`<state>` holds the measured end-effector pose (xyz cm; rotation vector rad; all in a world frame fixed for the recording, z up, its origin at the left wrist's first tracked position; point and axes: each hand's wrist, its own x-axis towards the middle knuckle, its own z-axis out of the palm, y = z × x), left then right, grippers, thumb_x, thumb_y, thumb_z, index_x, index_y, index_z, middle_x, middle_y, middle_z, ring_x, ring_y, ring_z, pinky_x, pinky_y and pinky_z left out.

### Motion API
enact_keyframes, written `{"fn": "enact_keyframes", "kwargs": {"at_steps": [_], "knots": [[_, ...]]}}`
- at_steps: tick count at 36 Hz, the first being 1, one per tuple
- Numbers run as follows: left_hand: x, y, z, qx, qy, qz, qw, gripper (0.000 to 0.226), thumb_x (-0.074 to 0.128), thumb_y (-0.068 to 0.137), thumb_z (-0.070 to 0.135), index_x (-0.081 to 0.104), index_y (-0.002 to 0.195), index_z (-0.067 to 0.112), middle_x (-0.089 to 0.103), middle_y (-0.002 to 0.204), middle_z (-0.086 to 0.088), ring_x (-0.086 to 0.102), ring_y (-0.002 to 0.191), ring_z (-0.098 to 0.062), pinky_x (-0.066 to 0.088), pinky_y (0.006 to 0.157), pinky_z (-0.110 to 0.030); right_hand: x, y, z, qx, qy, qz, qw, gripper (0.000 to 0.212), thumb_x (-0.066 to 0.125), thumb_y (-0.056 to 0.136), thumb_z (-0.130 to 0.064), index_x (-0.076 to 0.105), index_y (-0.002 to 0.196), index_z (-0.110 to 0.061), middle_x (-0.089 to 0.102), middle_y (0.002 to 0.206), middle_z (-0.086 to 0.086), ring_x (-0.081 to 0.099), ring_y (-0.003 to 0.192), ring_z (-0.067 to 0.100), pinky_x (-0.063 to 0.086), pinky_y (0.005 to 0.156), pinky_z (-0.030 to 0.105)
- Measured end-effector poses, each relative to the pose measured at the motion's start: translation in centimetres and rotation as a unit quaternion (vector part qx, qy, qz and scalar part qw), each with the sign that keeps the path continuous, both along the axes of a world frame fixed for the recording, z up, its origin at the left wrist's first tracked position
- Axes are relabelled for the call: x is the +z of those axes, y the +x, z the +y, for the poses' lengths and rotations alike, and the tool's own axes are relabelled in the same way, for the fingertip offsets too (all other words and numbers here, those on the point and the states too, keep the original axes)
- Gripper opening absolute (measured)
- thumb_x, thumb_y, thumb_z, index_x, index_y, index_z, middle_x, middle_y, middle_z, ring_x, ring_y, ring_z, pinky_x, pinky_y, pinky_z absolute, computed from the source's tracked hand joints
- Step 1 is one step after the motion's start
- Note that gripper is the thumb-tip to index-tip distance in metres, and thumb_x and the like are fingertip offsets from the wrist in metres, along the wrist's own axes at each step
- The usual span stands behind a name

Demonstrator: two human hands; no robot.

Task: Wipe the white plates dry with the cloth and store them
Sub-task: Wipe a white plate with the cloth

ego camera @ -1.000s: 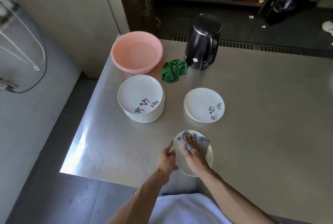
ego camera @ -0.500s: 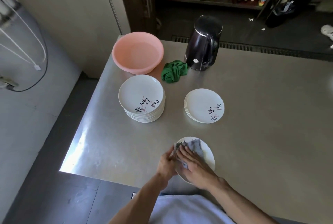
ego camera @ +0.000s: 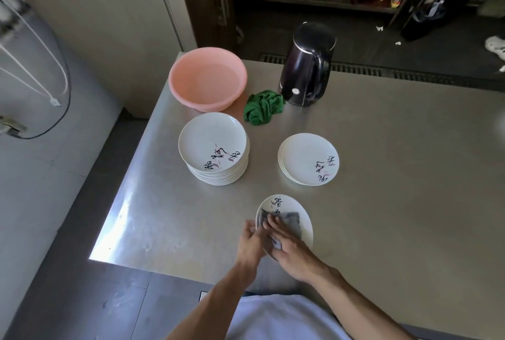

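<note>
Plate [ego camera: 297,207] face-up, lettering [ego camera: 279,201] at far rim

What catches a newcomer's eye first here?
At the steel table's front edge, the left hand grips a round white lettered plate while the right hand presses a grey cloth onto it. Behind stand a tall stack of white plates and, right of it, a shorter stack; beyond them, a pink plastic basin.

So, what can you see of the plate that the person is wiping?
A small round white plate, glossy like ceramic, with black brush lettering and faint pink marks near its far rim. It is face up, seemingly tilted, by the near edge of the steel table. The left hand grips its left edge; the right hand presses a grey cloth on its middle, hiding its near part.
</note>
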<state>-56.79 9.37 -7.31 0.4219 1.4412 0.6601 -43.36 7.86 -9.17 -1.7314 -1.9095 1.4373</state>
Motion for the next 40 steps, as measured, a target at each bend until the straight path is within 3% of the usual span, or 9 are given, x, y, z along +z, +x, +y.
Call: {"fn": "enact_keyframes", "kwargs": {"at_steps": [5, 9, 16, 22, 26, 30, 32, 37, 40], "knots": [[-0.3, 0.1, -0.6, -0.024, -0.019, -0.004, 1.000, 0.014, 0.053, 0.098, 0.002, 0.047, 0.089, 0.011, 0.060, 0.089, -0.014, 0.067, 0.081, -0.025, 0.061, 0.068, -0.035, -0.2, 2.0, 1.6, -0.029, 0.089, -0.184, 0.979, 0.046, 0.038, 0.104, -0.025, 0.035, 0.149, -0.013, 0.036, 0.151, -0.001, 0.032, 0.143, 0.020, 0.014, 0.118, 0.026], [0.2, 0.7, -0.8, -0.038, -0.008, -0.039, 0.999, 0.020, 0.047, 0.097, -0.008, 0.051, 0.104, 0.011, 0.068, 0.099, -0.017, 0.072, 0.078, -0.027, 0.062, 0.066, -0.037, -0.8, 2.2, 1.8, -0.057, 0.038, -0.311, 0.948, 0.056, 0.031, 0.105, -0.036, 0.024, 0.152, -0.006, 0.028, 0.158, 0.010, 0.021, 0.148, 0.022, 0.012, 0.122, 0.035], [1.0, -0.2, -0.9, -0.082, 0.020, -0.073, 0.994, 0.043, 0.047, 0.099, -0.005, 0.069, 0.119, 0.026, 0.078, 0.107, -0.010, 0.076, 0.094, -0.024, 0.064, 0.077, -0.044, -0.7, 1.9, 0.3, 0.070, 0.070, 0.011, 0.995, 0.056, 0.047, 0.103, -0.017, 0.027, 0.155, -0.017, 0.009, 0.159, -0.016, -0.002, 0.147, -0.011, -0.003, 0.121, 0.019], [0.7, -0.1, -0.8, -0.090, 0.027, -0.060, 0.994, 0.049, 0.037, 0.100, -0.002, 0.067, 0.126, 0.027, 0.078, 0.109, -0.009, 0.075, 0.091, -0.026, 0.063, 0.077, -0.049, -1.8, 3.2, 0.9, -0.027, 0.045, -0.287, 0.957, 0.061, 0.024, 0.103, -0.037, 0.014, 0.158, -0.013, 0.016, 0.164, 0.007, 0.011, 0.153, 0.021, 0.009, 0.123, 0.037], [0.5, 0.0, -0.5, -0.033, 0.003, -0.054, 0.998, 0.046, 0.038, 0.096, -0.006, 0.067, 0.117, 0.023, 0.077, 0.100, -0.008, 0.071, 0.083, -0.023, 0.060, 0.067, -0.039, -1.8, 2.0, 1.4, -0.069, 0.009, -0.239, 0.969, 0.058, 0.032, 0.107, -0.033, 0.015, 0.156, -0.007, 0.012, 0.165, 0.010, 0.006, 0.153, 0.021, 0.005, 0.124, 0.036], [0.0, -0.4, 0.2, -0.023, -0.008, -0.003, 1.000, 0.015, 0.050, 0.096, 0.002, 0.049, 0.091, 0.016, 0.061, 0.088, -0.010, 0.061, 0.083, -0.023, 0.056, 0.067, -0.037, -0.4, 1.1, 1.2, -0.078, -0.011, 0.068, 0.995, 0.055, 0.047, 0.104, -0.008, 0.026, 0.155, -0.015, 0.009, 0.163, -0.008, 0.003, 0.150, 0.001, 0.002, 0.121, 0.018], [-0.1, -0.3, 0.0, -0.034, -0.018, 0.000, 0.999, 0.017, 0.056, 0.097, 0.007, 0.043, 0.089, 0.017, 0.061, 0.090, -0.013, 0.063, 0.085, -0.027, 0.059, 0.073, -0.042, -0.2, 1.3, 0.9, -0.014, -0.012, 0.082, 0.996, 0.053, 0.046, 0.104, -0.007, 0.030, 0.154, -0.017, 0.010, 0.160, -0.014, 0.002, 0.148, -0.003, 0.001, 0.121, 0.018], [0.0, 0.1, -0.6, -0.017, -0.022, -0.029, 0.999, 0.020, 0.053, 0.099, -0.002, 0.051, 0.109, 0.014, 0.068, 0.095, -0.014, 0.068, 0.077, -0.025, 0.060, 0.060, -0.034, -1.6, 3.1, 1.3, 0.038, 0.100, -0.191, 0.976, 0.057, 0.042, 0.100, -0.022, 0.027, 0.154, -0.012, 0.024, 0.160, 0.003, 0.017, 0.151, 0.022, 0.011, 0.123, 0.033], [0.2, 0.0, -0.1, -0.017, -0.021, -0.036, 0.999, 0.031, 0.053, 0.100, -0.002, 0.059, 0.122, 0.019, 0.072, 0.100, -0.014, 0.071, 0.079, -0.024, 0.060, 0.062, -0.036, -1.8, 3.4, 1.1, -0.039, -0.015, -0.263, 0.964, 0.066, 0.035, 0.105, -0.038, 0.005, 0.160, -0.017, -0.002, 0.168, 0.005, -0.003, 0.155, 0.021, 0.011, 0.123, 0.038]]}}
